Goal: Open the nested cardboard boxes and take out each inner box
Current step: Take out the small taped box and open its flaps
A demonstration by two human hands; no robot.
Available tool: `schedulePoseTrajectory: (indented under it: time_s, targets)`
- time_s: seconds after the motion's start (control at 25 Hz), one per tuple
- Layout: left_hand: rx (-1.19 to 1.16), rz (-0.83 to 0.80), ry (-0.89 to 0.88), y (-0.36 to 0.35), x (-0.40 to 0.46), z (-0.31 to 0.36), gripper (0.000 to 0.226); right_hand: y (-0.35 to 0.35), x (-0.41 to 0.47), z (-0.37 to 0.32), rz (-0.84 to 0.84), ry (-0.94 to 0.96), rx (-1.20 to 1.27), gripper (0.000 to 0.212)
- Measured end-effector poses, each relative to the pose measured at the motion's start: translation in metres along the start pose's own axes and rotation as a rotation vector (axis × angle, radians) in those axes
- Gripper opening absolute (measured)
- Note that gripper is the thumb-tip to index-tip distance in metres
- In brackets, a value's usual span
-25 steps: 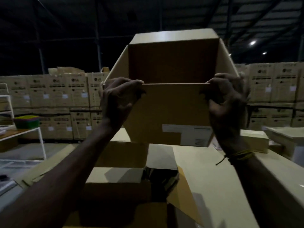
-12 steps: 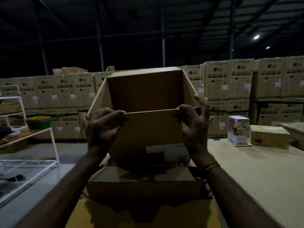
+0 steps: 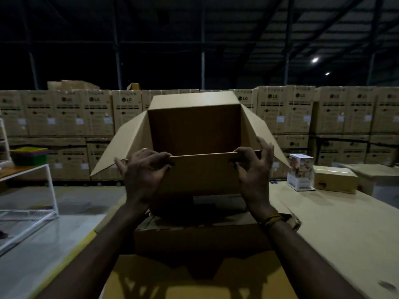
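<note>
An open cardboard box (image 3: 200, 175) with its flaps spread stands in front of me, its dark inside facing me. It sits on top of a flatter cardboard box (image 3: 194, 236) on the table. My left hand (image 3: 143, 173) grips the near flap's edge at its left end. At the right end my right hand (image 3: 253, 171) pinches the same edge, with its outer fingers raised. A yellowish flap of a larger box (image 3: 194, 281) lies nearest to me, below both boxes.
A small white printed box (image 3: 300, 172) and a tan closed box (image 3: 334, 179) stand on the cardboard-covered table (image 3: 334, 234) at the right. A white wire rack (image 3: 28, 195) with a coloured tray (image 3: 29, 155) is at the left. Stacked cartons (image 3: 64, 117) fill the background.
The open box has come down from head height onto the flatter box. Both hands kept hold of its near flap and dropped with it.
</note>
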State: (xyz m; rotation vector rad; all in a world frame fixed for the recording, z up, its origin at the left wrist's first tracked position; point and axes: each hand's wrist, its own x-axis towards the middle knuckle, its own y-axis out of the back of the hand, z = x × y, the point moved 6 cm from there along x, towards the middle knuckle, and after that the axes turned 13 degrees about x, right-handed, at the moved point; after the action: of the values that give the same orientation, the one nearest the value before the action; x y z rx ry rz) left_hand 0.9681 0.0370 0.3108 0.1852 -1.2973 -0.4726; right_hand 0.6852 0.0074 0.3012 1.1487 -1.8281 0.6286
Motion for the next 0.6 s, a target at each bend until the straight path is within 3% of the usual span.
schedulePoseTrajectory:
  time_s: [0.12, 0.24, 0.6]
  targets:
    - [-0.113, -0.147, 0.152, -0.016, -0.011, 0.009, 0.025, 0.003, -0.008, 0.016, -0.055, -0.143, -0.06, 0.028]
    - [-0.017, -0.294, 0.228, -0.037, -0.022, 0.01, 0.026, 0.007, -0.015, 0.031, -0.108, -0.265, -0.094, 0.022]
    - [0.078, -0.514, 0.229, -0.064, -0.017, 0.003, 0.018, 0.009, -0.006, 0.06, -0.356, -0.45, -0.272, 0.019]
